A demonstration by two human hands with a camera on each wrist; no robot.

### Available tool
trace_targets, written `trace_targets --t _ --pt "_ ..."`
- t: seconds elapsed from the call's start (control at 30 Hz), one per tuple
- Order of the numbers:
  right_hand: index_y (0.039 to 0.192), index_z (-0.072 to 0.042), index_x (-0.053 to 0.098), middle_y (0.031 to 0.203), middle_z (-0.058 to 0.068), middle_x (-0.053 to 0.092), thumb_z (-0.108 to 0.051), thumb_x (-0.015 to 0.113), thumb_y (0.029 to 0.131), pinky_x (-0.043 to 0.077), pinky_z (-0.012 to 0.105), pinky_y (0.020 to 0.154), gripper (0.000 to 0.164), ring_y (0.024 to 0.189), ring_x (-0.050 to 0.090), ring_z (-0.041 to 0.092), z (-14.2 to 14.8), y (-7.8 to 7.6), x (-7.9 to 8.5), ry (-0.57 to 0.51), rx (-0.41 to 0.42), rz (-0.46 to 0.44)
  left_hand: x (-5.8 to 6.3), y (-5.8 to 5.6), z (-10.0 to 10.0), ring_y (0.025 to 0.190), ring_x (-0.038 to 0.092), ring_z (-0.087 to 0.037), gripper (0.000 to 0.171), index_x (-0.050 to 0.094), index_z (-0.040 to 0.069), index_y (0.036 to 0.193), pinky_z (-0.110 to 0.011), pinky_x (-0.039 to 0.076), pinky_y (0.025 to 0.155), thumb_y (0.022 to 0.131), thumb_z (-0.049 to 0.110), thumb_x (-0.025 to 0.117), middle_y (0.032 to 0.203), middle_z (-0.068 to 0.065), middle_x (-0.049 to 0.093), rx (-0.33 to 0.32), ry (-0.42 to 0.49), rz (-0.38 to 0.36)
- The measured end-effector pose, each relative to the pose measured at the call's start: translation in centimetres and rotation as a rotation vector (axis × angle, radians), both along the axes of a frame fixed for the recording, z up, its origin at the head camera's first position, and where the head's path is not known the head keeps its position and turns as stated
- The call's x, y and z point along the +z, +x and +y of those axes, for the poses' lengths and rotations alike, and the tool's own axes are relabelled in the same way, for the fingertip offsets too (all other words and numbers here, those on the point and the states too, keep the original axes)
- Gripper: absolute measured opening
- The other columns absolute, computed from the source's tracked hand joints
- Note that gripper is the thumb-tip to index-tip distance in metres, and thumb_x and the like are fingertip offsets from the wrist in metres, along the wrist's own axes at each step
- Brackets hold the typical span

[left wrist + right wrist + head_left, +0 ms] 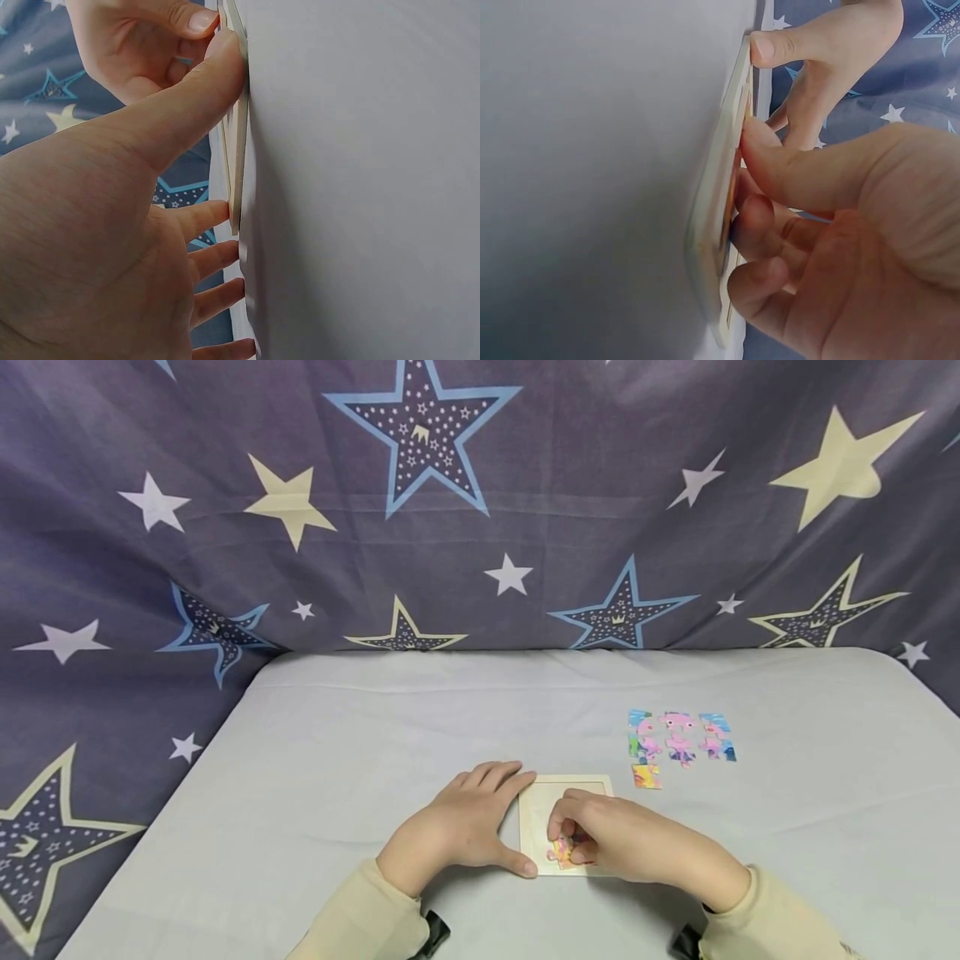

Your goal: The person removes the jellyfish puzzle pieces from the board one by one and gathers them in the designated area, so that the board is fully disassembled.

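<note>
A shallow wooden puzzle tray (pixel 531 814) lies on the pale cloth in front of the person. My left hand (pixel 468 827) spreads along its left side, thumb at the near corner and index finger by the far one; the left wrist view has these fingers (pixel 217 297) nearly straight against the cloth. Over the tray's near right part, my right hand (pixel 626 837) pinches a yellow-orange puzzle piece (pixel 561 853) low inside the frame. Curled fingers partly cover that piece and the coloured area beside it. In the right wrist view, the thumb presses close to the tray's surface.
Right of the tray and farther back, several loose puzzle pieces (pixel 680 750) with pink and blue print lie in groups. A yellow piece (pixel 647 777) is nearest the tray. Behind the cloth-covered surface (pixel 375 727) hangs a dark star-patterned curtain (pixel 465 543).
</note>
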State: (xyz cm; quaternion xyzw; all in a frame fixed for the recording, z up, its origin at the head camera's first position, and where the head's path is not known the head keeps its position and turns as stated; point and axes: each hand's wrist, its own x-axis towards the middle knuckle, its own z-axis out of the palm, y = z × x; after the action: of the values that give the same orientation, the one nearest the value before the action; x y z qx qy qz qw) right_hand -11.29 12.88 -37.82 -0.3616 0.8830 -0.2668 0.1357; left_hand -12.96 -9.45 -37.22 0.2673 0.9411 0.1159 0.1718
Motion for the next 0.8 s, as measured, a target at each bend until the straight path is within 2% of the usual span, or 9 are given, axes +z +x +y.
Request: trace_targets --t 0.3,0.57,0.8 --pt "0.097 -0.017 0.062 0.089 -0.012 0.050 -0.004 0.077 0.085 0.046 0.022 0.065 0.024 0.075 0.049 0.002 -0.01 -0.01 0.02 0.002 -0.017 -0.042 0.11 0.00 0.02 0.147 0.022 -0.025 0.108 0.031 0.017 0.156 -0.046 0.023 0.118 0.072 0.063 0.079 0.160 -0.005 0.026 0.002 0.006 -0.009" --pt "0.096 -0.019 0.057 0.083 -0.011 0.048 0.000 0.076 0.084 0.044 0.022 0.063 0.029 0.070 0.046 0.002 0.01 -0.05 0.12 -0.018 -0.022 -0.052 0.15 -0.04 -0.07 0.148 0.019 -0.025 0.108 0.029 0.017 0.157 -0.047 0.020 0.118 0.072 0.064 0.078 0.161 -0.005 0.024 0.002 0.007 -0.018" --pt "0.095 -0.020 0.055 0.079 -0.012 0.048 -0.005 0.078 0.084 0.042 0.022 0.060 0.029 0.068 0.045 0.002 -0.04 -0.05 0.17 -0.018 -0.032 -0.033 0.07 -0.09 -0.03 0.148 0.020 -0.026 0.108 0.030 0.017 0.156 -0.048 0.021 0.118 0.072 0.063 0.079 0.161 -0.006 0.025 0.005 0.014 -0.018"
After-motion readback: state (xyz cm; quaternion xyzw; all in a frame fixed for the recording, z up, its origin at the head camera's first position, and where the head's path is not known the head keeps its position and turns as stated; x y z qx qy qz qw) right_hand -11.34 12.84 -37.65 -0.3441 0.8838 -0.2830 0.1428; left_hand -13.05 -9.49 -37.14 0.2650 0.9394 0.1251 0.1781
